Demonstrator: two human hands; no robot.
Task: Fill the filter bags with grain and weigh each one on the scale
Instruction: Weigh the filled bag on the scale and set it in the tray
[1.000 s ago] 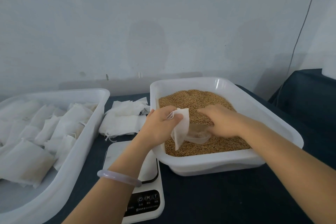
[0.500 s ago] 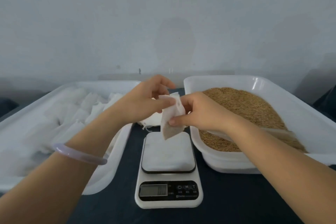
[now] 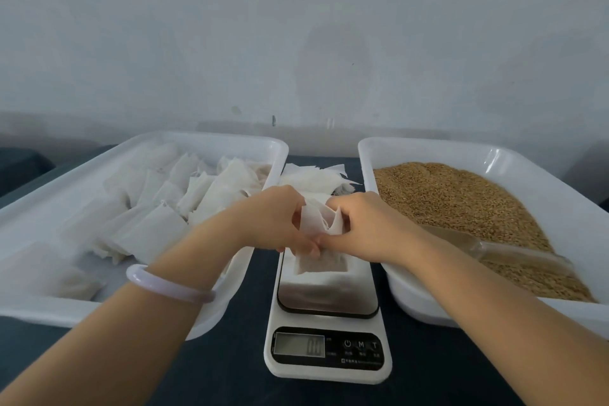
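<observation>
One filter bag [image 3: 317, 230] with grain low inside looks to touch the scale [image 3: 326, 301] plate; the left grip [image 3: 273, 217] and right grip [image 3: 365, 227] both pinch its open top; pressing or lifting could make the number wrong; a slipped top could spill grain onto the bench [image 3: 438, 369].

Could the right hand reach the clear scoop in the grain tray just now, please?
Probably yes: the scoop lies uncovered on the grain near the right hand, though that hand pinches the filter bag and would have to let go first.
</observation>
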